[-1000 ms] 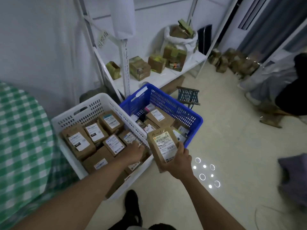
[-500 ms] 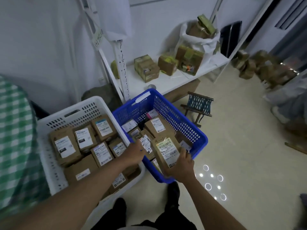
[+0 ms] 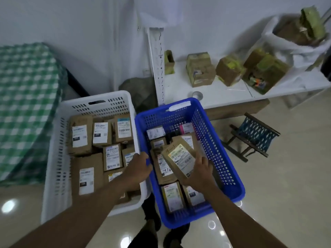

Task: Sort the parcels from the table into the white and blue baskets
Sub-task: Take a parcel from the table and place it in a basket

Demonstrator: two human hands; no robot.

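On the floor, a white basket [image 3: 59, 158] and a blue basket [image 3: 231, 176] stand side by side, both holding several brown parcels with white labels. My right hand [image 3: 198, 174] grips a brown labelled parcel [image 3: 179, 161] by its lower edge, tilted and low inside the blue basket just above the parcels lying there. My left hand [image 3: 138, 169] sits where the two baskets meet, its fingers curled over the blue basket's left rim. The table with the green checked cloth [image 3: 26, 104] is at the left; no parcels show on it.
A low white shelf [image 3: 223, 95] behind the baskets carries taped cardboard boxes and a white sack of boxes [image 3: 300, 33]. A small blue folding stool [image 3: 254, 135] stands right of the blue basket. My feet [image 3: 152, 228] are at the bottom between the baskets.
My right hand has carried the parcel from the blue basket's near corner down into it. My left hand shifted from the white basket's parcels to the rim between the baskets. The view swung left.
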